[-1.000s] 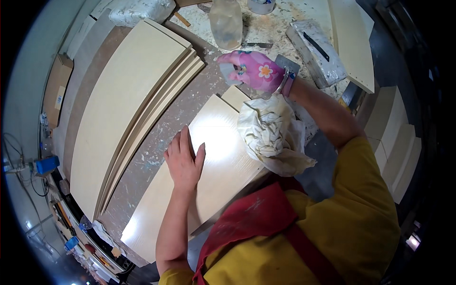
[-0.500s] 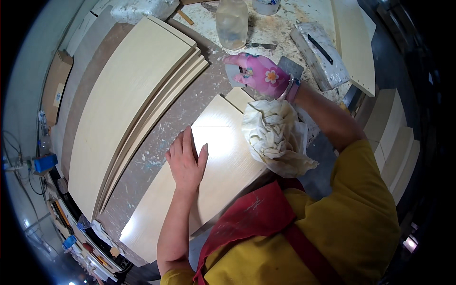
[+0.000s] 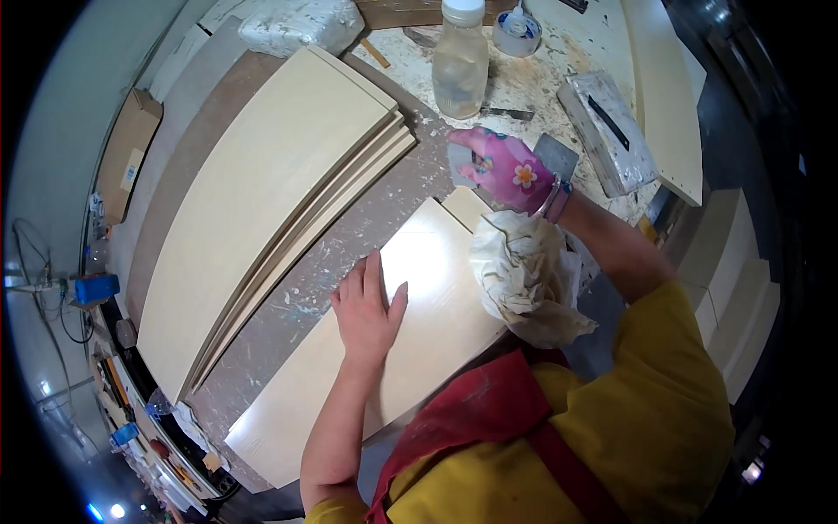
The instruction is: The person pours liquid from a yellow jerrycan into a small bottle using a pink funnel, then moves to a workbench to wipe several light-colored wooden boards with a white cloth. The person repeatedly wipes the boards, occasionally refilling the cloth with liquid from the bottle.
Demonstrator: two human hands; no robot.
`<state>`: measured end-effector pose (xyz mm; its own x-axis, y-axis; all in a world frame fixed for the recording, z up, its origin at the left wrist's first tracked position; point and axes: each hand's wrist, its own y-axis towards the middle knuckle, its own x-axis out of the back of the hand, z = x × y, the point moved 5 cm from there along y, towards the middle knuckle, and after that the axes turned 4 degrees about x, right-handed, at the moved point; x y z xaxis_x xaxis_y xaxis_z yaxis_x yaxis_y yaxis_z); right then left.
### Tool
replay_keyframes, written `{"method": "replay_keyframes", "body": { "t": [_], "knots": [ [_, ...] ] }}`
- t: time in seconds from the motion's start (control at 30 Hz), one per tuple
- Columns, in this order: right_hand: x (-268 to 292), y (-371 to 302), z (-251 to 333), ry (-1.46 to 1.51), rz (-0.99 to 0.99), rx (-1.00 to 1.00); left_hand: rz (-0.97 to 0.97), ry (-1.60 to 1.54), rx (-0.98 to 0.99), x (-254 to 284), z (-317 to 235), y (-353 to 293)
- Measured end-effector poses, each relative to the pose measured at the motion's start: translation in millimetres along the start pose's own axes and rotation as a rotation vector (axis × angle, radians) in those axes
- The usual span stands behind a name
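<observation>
My bare left hand (image 3: 365,310) lies flat on a pale, glossy wooden board (image 3: 445,323) that slants across the bench in front of me, its thumb spread from the fingers. My right hand (image 3: 511,170), in a pink flowered glove, is closed on a thin grey scraper blade (image 3: 459,166) beyond the board's far right end. A second grey metal plate (image 3: 556,157) shows behind that hand; whether it is held cannot be made out. A crumpled off-white cloth (image 3: 528,275) sits at the board's right end, just below my right wrist. A small wood piece (image 3: 466,206) shows beside that end.
Curved pale panels (image 3: 271,183) are stacked on the left. At the back stand a cloudy plastic bottle (image 3: 460,74) and a tape roll (image 3: 517,33), with a wrapped block (image 3: 608,131) to the right. More pale boards (image 3: 724,271) stand at the far right.
The whole view has shifted, so everything sits lower and further right in the picture. Both hands keep their places relative to the board and cloth.
</observation>
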<state>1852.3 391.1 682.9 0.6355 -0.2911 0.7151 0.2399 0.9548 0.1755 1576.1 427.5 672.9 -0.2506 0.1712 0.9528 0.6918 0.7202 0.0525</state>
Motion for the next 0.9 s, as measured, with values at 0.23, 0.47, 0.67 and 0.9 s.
{"method": "replay_keyframes", "body": {
  "t": [0.23,0.47,0.67,0.9],
  "knots": [
    [16.9,10.0,9.4,0.122,-0.156,0.060,-0.007,0.011,0.006,-2.1,1.3,-1.8],
    [6.1,20.2,22.6,0.190,-0.097,0.078,0.007,-0.019,0.008,-2.8,2.5,-1.3],
    [-12.8,24.2,38.4,0.194,0.077,0.114,0.000,-0.006,0.004,-1.8,1.7,-1.1],
    [-25.2,33.8,38.9,0.016,0.209,0.216,0.046,-0.054,0.043,-0.4,1.4,-1.3]
  ]
}}
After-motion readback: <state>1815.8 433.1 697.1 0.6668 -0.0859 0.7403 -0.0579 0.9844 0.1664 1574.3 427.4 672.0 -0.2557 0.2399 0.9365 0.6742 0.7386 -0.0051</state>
